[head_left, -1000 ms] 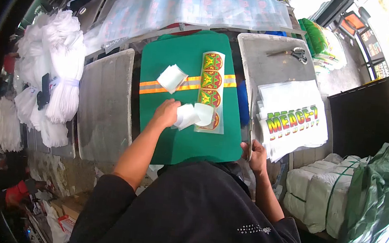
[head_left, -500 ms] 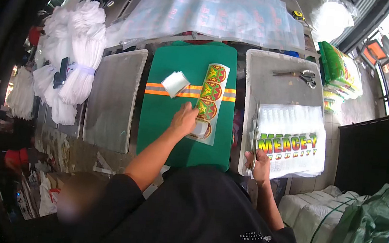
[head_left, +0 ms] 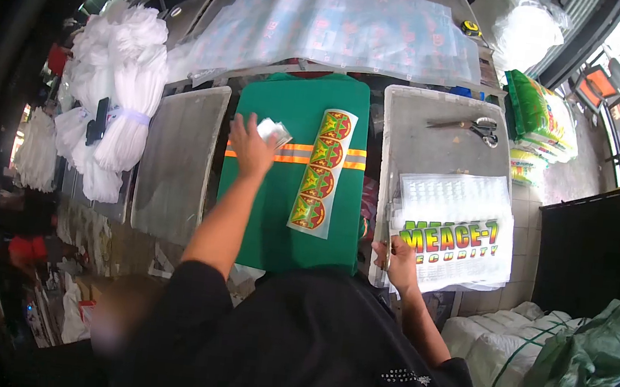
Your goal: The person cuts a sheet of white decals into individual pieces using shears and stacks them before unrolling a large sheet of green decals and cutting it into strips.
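Note:
A green garment (head_left: pixel 283 228) with an orange-and-grey reflective band (head_left: pixel 295 153) lies flat over a board before me. On its right half rests a strip of printed emblems (head_left: pixel 320 173) in red, green and yellow. My left hand (head_left: pixel 252 151) is at a small pile of whitish square pieces (head_left: pixel 277 133), fingers spread and thumb side against the pile. At the right board's near left edge, my right hand (head_left: pixel 398 263) is closed around scissors (head_left: pixel 389 236), their blades pointing away from me. Its fingers partly hide the handles.
Printed "MEACE-7 SECURITY" sheets (head_left: pixel 456 239) and a second pair of scissors (head_left: pixel 475 128) lie on the right grey board (head_left: pixel 414 140). Translucent plastic sheets (head_left: pixel 335 26) cover the far side, near a yellow tape measure (head_left: pixel 471 28). White bundles (head_left: pixel 120 98) hang left.
My left hand has moved up and left from the emblem strip to the pile. The whitish piece over the strip's lowest emblem is gone from there. My right hand still holds the scissors.

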Action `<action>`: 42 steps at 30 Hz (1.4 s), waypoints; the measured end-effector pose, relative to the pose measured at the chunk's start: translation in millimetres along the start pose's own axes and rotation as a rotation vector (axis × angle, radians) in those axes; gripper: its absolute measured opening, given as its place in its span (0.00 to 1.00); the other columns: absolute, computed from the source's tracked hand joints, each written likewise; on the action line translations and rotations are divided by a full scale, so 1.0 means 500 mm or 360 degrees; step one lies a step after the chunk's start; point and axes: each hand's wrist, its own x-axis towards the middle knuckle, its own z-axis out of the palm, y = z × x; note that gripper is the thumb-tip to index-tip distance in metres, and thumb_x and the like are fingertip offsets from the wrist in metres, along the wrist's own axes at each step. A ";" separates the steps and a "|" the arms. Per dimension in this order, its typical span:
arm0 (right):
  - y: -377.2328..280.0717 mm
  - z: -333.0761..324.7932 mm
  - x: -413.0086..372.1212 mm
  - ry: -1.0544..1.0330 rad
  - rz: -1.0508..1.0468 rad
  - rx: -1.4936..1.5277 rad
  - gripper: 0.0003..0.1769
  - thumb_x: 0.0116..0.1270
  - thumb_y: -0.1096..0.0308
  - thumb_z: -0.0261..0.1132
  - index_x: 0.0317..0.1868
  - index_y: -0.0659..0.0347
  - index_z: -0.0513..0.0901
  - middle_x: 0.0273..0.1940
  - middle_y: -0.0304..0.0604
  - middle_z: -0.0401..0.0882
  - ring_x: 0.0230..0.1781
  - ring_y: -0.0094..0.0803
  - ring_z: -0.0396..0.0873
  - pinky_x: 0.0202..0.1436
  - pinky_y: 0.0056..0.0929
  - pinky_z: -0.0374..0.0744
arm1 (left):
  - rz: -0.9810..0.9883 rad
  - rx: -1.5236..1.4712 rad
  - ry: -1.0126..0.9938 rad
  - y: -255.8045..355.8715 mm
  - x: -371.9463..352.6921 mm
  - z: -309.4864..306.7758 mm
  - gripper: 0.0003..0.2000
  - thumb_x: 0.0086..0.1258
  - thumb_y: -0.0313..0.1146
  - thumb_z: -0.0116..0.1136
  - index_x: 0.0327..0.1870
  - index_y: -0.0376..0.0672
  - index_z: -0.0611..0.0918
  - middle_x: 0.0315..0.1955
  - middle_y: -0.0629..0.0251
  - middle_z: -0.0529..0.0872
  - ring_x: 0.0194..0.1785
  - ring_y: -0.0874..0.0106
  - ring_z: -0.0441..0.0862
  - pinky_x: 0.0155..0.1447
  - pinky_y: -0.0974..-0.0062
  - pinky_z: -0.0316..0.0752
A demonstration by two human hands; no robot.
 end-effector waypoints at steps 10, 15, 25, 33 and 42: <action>0.018 0.049 -0.020 -0.0042 0.0149 -0.0070 0.19 0.66 0.58 0.71 0.38 0.68 0.80 0.27 0.41 0.82 0.23 0.23 0.78 0.26 0.24 0.75 | 0.0532 -0.0250 -0.0982 0.074 -0.365 -0.008 0.36 0.77 0.55 0.41 0.77 0.41 0.53 0.77 0.48 0.48 0.80 0.47 0.43 0.77 0.41 0.41; 0.023 0.064 -0.017 -0.0022 0.0138 -0.0152 0.20 0.66 0.55 0.70 0.39 0.68 0.81 0.24 0.41 0.81 0.23 0.23 0.78 0.27 0.25 0.74 | 0.0761 -0.0127 -0.0875 0.064 -0.342 -0.020 0.28 0.77 0.50 0.44 0.72 0.41 0.65 0.72 0.44 0.61 0.76 0.48 0.56 0.73 0.49 0.58; 0.004 0.126 -0.033 0.0165 0.0060 -0.0033 0.18 0.65 0.57 0.71 0.37 0.67 0.81 0.24 0.39 0.79 0.23 0.22 0.76 0.27 0.25 0.73 | 0.0581 0.0487 -0.1264 -0.144 -0.038 -0.508 0.05 0.60 0.28 0.58 0.36 0.45 0.84 0.38 0.57 0.85 0.49 0.54 0.81 0.56 0.53 0.72; 0.008 0.254 -0.116 0.0338 0.0028 0.0094 0.18 0.66 0.57 0.71 0.36 0.66 0.80 0.24 0.36 0.78 0.24 0.20 0.76 0.28 0.24 0.74 | 0.1872 0.0924 -0.0993 -0.150 -0.065 -0.285 0.04 0.54 0.31 0.61 0.25 0.49 0.88 0.29 0.66 0.87 0.51 0.63 0.79 0.72 0.51 0.59; 0.076 0.463 -0.234 0.0479 0.0192 0.0233 0.17 0.66 0.58 0.71 0.34 0.65 0.79 0.25 0.35 0.78 0.24 0.19 0.75 0.29 0.22 0.74 | 0.2067 0.0122 -0.0440 -0.139 -0.210 -0.144 0.26 0.64 0.37 0.57 0.65 0.45 0.72 0.68 0.54 0.67 0.75 0.49 0.58 0.75 0.39 0.46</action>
